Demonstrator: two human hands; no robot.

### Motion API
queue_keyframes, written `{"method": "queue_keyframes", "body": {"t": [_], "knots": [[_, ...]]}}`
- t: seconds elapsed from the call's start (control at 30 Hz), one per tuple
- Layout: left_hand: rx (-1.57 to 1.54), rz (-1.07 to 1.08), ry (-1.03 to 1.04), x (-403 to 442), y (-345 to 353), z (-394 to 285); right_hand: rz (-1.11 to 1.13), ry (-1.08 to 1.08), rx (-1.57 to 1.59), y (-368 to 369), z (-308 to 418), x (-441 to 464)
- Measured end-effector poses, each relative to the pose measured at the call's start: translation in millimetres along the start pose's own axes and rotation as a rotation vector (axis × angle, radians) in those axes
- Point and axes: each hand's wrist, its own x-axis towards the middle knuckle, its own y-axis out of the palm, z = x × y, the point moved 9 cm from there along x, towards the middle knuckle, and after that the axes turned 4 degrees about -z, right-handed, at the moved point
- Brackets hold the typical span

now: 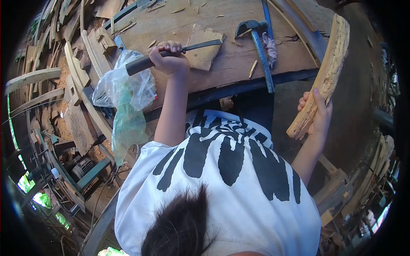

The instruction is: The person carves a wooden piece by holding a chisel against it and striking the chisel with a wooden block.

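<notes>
On the left of the head view, my left hand (171,59) is closed round a knife (139,66) with a thick dark handle. Its narrow blade points right, over a flat wood piece (204,53) on the worktable (171,21). My right hand (318,114), at the right beyond the table's near edge, grips the lower end of a long, rough, slightly curved piece of wood (326,72), which is raised and tilted. Between my hands, a hammer (259,49) with a blue handle lies on the table, its head away from me.
A clear plastic bag (128,89) with a greenish lower part hangs by the table's left side. Wood offcuts (79,123) pile up at the left, near a motor (83,167). Beside the hammer is a cloth-wrapped blue bar (270,45). Chips lie scattered on the tabletop.
</notes>
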Motion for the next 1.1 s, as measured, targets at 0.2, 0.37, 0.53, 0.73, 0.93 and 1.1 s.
{"method": "queue_keyframes", "body": {"t": [0.2, 0.37, 0.53, 0.73, 0.93, 1.1], "knots": [[-0.012, 0.135, 0.034, -1, 18, -7, 0.013, 0.035, -0.047, -5, -16, -2], [0.053, 0.595, 0.045, -25, 83, -13, 0.027, 0.041, -0.045, -9, -24, 0], [0.135, 0.802, 0.033, -34, 126, 3, 0.02, 0.077, -0.067, -16, -32, -1], [0.213, 0.949, -0.037, -35, 159, 28, 0.018, 0.098, -0.127, -27, -44, 0], [0.361, 0.898, -0.083, -24, 164, 52, -0.003, 0.132, -0.151, -33, -51, 3], [0.403, 0.933, -0.046, -24, 172, 56, 0.002, 0.138, -0.166, -34, -53, 5]]}}
